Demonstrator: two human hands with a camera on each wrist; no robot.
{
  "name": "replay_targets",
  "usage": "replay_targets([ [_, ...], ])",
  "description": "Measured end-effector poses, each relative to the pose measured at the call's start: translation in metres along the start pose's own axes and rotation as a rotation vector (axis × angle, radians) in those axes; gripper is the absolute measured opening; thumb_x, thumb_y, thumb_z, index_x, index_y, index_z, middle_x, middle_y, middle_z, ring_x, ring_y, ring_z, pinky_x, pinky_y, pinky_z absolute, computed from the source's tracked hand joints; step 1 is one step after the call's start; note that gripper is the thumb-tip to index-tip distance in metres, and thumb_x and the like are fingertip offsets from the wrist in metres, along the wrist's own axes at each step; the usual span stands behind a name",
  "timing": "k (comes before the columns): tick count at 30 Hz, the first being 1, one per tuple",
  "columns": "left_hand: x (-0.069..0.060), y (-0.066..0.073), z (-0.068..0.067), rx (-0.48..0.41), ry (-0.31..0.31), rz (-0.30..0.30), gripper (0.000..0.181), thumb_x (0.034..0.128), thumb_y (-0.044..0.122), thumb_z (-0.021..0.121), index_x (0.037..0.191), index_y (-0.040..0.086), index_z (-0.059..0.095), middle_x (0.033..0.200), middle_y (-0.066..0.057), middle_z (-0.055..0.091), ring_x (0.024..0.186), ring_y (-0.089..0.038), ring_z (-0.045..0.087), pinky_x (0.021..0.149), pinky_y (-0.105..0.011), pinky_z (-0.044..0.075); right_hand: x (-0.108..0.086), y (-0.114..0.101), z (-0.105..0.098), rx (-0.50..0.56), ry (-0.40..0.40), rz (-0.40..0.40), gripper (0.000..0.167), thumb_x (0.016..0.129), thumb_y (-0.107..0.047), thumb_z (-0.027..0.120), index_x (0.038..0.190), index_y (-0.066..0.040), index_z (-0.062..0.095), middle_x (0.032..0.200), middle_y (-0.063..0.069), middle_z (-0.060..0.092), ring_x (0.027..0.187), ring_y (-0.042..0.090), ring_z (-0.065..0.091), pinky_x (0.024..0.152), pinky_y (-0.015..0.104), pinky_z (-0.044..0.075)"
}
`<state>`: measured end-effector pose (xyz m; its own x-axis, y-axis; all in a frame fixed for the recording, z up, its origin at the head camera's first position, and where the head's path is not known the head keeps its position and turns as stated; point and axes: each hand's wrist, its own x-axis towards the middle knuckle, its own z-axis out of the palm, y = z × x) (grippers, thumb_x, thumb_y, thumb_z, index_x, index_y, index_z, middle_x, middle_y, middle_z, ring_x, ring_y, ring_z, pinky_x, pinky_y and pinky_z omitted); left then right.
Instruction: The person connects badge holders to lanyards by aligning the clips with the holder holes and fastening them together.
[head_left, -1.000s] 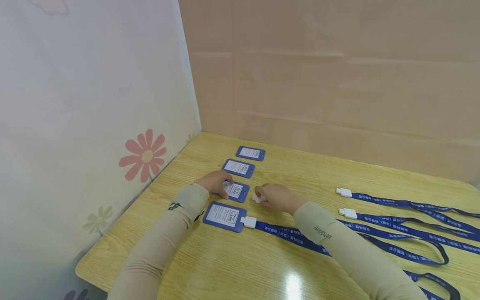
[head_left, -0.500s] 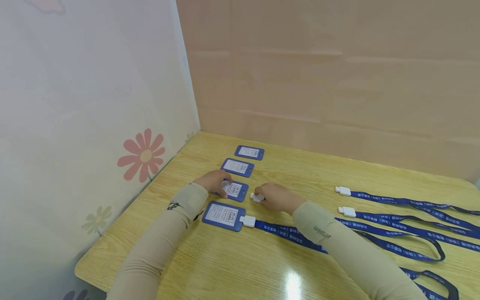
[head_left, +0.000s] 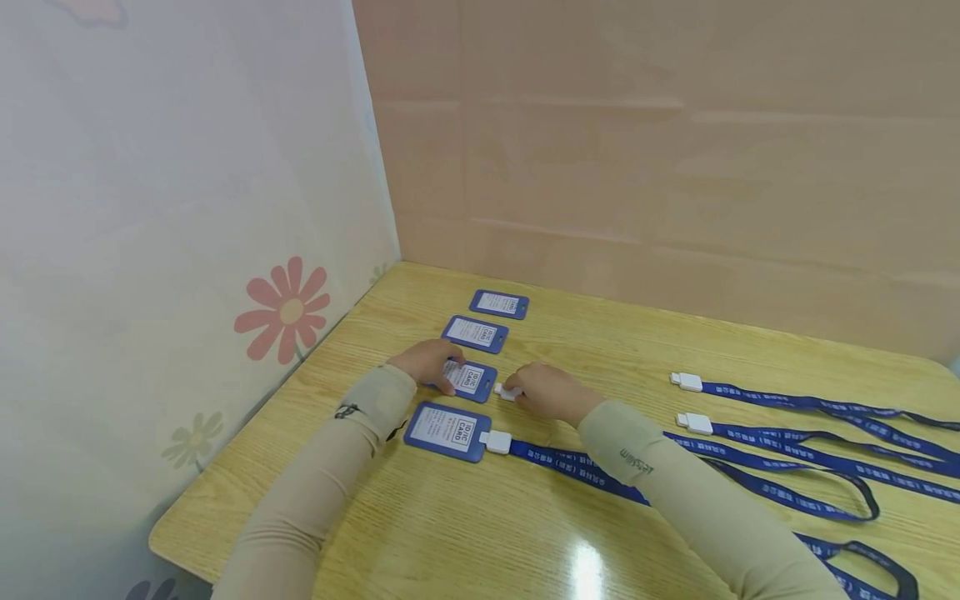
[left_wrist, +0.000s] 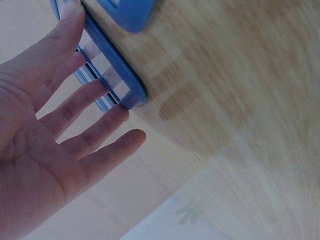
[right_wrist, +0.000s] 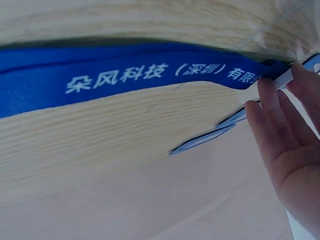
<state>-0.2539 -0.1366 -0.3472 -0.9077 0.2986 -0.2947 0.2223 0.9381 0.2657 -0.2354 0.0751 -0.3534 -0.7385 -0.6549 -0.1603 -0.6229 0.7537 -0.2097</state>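
Note:
My left hand (head_left: pixel 427 364) holds a blue ID card holder (head_left: pixel 472 379) flat on the table. In the left wrist view its thumb lies on one side of the holder (left_wrist: pixel 131 92) and several fingers reach the other. Just right of that holder, my right hand (head_left: pixel 553 392) pinches the white clip (head_left: pixel 504 392) of a blue lanyard. The clip's tip is at the holder's slotted end; I cannot tell whether they touch. In the right wrist view the printed lanyard strap (right_wrist: pixel 150 75) trails away from the fingers. Nearer me lies another holder (head_left: pixel 444 431) with a white clip (head_left: pixel 497 442) joined to it.
Behind the left hand lie two more card holders, a nearer one (head_left: pixel 476 333) and a farther one (head_left: pixel 499 304). To the right, two lanyards with white clips (head_left: pixel 686 382) stretch across the wooden table (head_left: pixel 450 533). A flowered wall covering (head_left: pixel 187 167) borders the left side.
My right hand has moved slightly left, bringing the white clip closer to the card holder's slotted end. The left hand has stayed in place on the holder.

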Motion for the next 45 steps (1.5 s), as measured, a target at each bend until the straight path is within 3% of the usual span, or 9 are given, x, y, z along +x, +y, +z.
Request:
replay_targets([
  [10,0.000,-0.002,0.000,-0.009,-0.006,-0.018,0.053,0.0758,0.019,0.077,0.125,0.013,0.058,0.137,-0.008,0.052,0.132,-0.027,0.043,0.113,-0.040,0.033,0.001,-0.002,0.001,0.015,-0.004,0.012,0.028,0.089,-0.011,0.061,0.117,-0.010,0.065,0.119,0.008,0.066,0.115,0.025,0.060,0.100,0.038,0.048],
  [37,-0.002,-0.003,-0.002,-0.007,-0.010,0.009,0.053,0.0763,0.018,0.077,0.125,0.010,0.058,0.137,-0.009,0.052,0.132,-0.028,0.043,0.113,-0.041,0.033,0.004,-0.009,0.003,-0.044,0.010,0.004,0.029,0.092,-0.013,0.057,0.120,-0.016,0.064,0.119,0.006,0.067,0.112,0.024,0.062,0.097,0.038,0.050],
  [45,-0.003,-0.003,-0.002,-0.010,-0.010,0.003,0.051,0.0764,0.019,0.076,0.124,0.011,0.058,0.136,-0.009,0.052,0.132,-0.027,0.043,0.113,-0.041,0.034,0.004,-0.011,0.002,-0.011,0.023,-0.001,0.027,0.091,-0.012,0.058,0.117,-0.014,0.066,0.116,0.006,0.068,0.111,0.025,0.063,0.096,0.038,0.051],
])
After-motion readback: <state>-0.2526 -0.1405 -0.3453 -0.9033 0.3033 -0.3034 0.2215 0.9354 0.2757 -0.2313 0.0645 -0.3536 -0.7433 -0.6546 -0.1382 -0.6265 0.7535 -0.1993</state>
